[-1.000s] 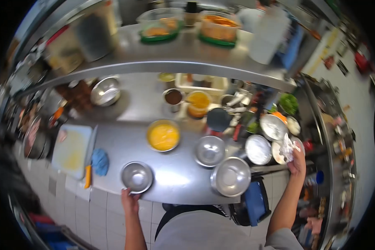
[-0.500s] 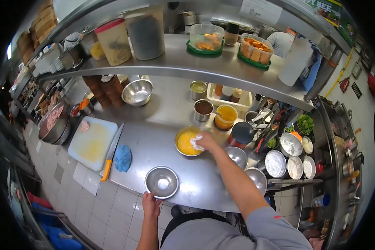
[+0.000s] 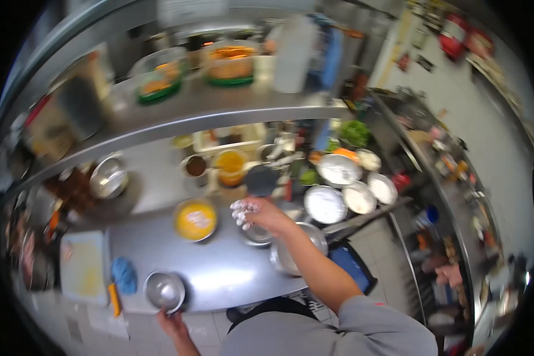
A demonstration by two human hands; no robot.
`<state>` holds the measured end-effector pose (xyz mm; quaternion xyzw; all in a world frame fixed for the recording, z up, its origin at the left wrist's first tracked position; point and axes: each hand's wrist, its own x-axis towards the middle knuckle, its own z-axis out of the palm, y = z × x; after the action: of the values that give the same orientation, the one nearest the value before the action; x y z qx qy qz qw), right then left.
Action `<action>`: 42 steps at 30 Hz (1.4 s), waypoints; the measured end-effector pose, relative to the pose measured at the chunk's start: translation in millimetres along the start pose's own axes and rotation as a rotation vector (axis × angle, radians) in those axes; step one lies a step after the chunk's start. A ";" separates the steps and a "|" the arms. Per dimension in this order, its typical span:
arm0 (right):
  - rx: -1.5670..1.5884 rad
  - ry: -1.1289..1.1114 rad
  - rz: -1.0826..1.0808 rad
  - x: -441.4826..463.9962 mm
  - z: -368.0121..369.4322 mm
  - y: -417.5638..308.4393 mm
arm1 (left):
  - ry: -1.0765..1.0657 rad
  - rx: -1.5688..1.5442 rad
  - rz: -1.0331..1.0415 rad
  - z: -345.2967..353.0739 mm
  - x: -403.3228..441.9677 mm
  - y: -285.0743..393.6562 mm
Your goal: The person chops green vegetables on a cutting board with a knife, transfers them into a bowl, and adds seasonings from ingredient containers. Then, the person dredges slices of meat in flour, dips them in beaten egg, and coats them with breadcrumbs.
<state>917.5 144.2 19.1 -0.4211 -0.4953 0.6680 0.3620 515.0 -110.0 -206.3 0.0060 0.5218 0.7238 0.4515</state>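
My left hand [image 3: 172, 323] grips the near rim of an empty steel bowl [image 3: 164, 292] at the table's front edge. White powder coats the fingertips of my right hand [image 3: 255, 215], which is over the table with fingers apart and nothing visible in them. Left of it stands a bowl of yellow liquid [image 3: 196, 219] with a white-pink clump on its surface. Below my right hand are a small steel bowl [image 3: 257, 235] and a larger steel bowl [image 3: 299, 249], partly hidden by my forearm.
A cutting board [image 3: 84, 267], a blue cloth [image 3: 123, 274] and an orange-handled knife [image 3: 114, 299] lie at the left. Bowls of white powder [image 3: 326, 204] stand at the right. A steel shelf [image 3: 178, 121] with tubs crosses above the table's back.
My right hand went from the powder bowls to the yellow bowl with white stuff, then drew back right, leaving a clump there. My left hand stays at the steel bowl. The view has shifted.
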 end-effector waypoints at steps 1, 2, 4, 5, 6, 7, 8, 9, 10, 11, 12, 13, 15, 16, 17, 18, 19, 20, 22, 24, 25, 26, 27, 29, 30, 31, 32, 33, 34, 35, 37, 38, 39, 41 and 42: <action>0.041 0.001 -0.013 -26.0 -20.8 -3.3 | 0.030 -0.012 -0.003 4.5 -0.4 1.2; 0.001 0.151 -0.059 -48.3 -48.0 1.4 | 0.073 -0.025 0.004 5.9 2.3 1.9; -0.022 0.277 -0.113 -96.0 -110.4 -2.0 | 0.071 -0.029 0.001 -23.5 28.7 -1.4; -0.144 0.407 -0.059 -118.9 -139.1 -10.4 | 0.060 -0.023 -0.004 -16.9 29.6 -1.2; -0.264 0.529 0.000 -138.1 -167.6 -21.8 | 0.049 -0.034 0.006 -13.6 28.7 1.0; -0.519 0.601 0.094 -151.6 -192.7 -34.3 | 0.041 -0.041 0.019 -12.7 27.8 4.0; -0.616 0.698 0.145 -155.6 -230.3 -26.0 | 0.038 -0.028 0.019 -10.5 26.9 6.0; -0.669 0.763 0.188 -152.0 -275.4 -6.2 | 0.049 -0.016 0.045 -4.9 25.4 6.2; -1.006 0.823 0.246 -148.3 -304.4 3.7 | 0.059 -0.008 0.070 3.3 21.8 6.9; -1.291 0.795 0.291 -144.0 -321.0 12.9 | 0.057 -0.003 0.072 13.8 15.9 8.4; -1.288 0.794 0.290 -137.1 -331.8 23.0 | 0.064 0.019 0.073 25.7 8.7 10.5; -1.415 0.709 0.459 -127.4 -340.7 33.4 | 0.075 0.038 0.075 31.6 3.8 11.2; -1.531 0.670 0.636 -103.6 -373.6 79.9 | 0.101 0.035 0.080 33.4 8.7 5.1; -1.532 0.661 0.629 -103.3 -372.3 88.2 | 0.120 0.031 0.077 33.1 11.0 0.9; -1.490 0.744 0.652 -101.8 -370.3 95.8 | 0.129 0.029 0.083 30.3 10.6 -2.7; -1.447 0.825 0.672 -97.0 -368.9 101.2 | 0.114 0.040 0.075 26.6 9.7 -6.2; -1.362 0.861 0.722 -93.7 -363.7 98.9 | 0.099 0.051 0.067 23.7 7.2 -7.5; -1.368 0.850 0.713 -89.8 -362.6 99.7 | 0.110 0.045 0.073 28.8 -1.8 -7.1; -1.313 0.981 0.694 -90.9 -362.2 98.8 | 0.167 0.044 0.063 37.7 -19.5 -9.5; -1.292 0.943 0.689 -94.2 -363.2 94.0 | 0.160 0.027 0.080 29.3 -19.5 -15.1; -1.363 0.795 0.802 -96.1 -363.1 91.1 | 0.144 0.012 0.101 27.9 -20.6 -15.9; -1.428 0.643 0.909 -96.4 -362.2 87.7 | 0.147 0.008 0.102 27.0 -21.2 -15.4; -1.433 0.642 0.902 -96.6 -363.8 89.1 | 0.133 0.021 0.099 28.9 -20.8 -14.2; -1.441 0.727 0.806 -97.7 -369.6 100.3 | 0.126 0.025 0.103 38.4 -24.5 -7.6; -1.446 0.722 0.799 -96.4 -370.0 103.5 | 0.097 0.011 0.092 44.6 -26.9 -3.3; -1.427 0.812 0.734 -97.4 -363.9 100.6 | 0.066 0.001 0.080 47.2 -29.3 0.4; -1.402 0.906 0.671 -100.5 -359.3 97.9 | 0.065 0.001 0.079 46.3 -30.3 2.7; -1.341 0.907 0.680 -101.7 -356.7 93.1 | 0.088 0.003 0.096 47.2 -29.5 4.4; -1.340 0.912 0.681 -102.0 -357.4 93.0 | 0.112 0.004 0.113 48.5 -28.1 5.2; -1.330 0.884 0.713 -100.0 -357.8 92.7 | 0.110 0.002 0.112 46.8 -26.1 5.3; -1.324 0.849 0.741 -98.4 -352.5 90.2 | 0.089 -0.002 0.113 35.6 -22.9 7.7; -1.319 0.810 0.738 -100.4 -348.2 87.0 | 0.093 -0.005 0.115 30.6 -21.5 8.5; -1.313 0.771 0.736 -101.6 -343.9 84.3 | 0.075 -0.009 0.110 26.0 -20.0 8.9; -1.333 0.755 0.732 -103.1 -345.8 86.0 | 0.052 -0.011 0.104 18.9 -16.1 8.2; -1.353 0.743 0.729 -103.8 -347.2 86.4 | 0.055 -0.017 0.116 16.6 -13.9 7.0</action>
<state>1271.5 153.2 -96.9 -0.8715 -0.4704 0.1219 -0.0660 526.6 -107.1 -186.9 0.0123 0.5265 0.7531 0.3943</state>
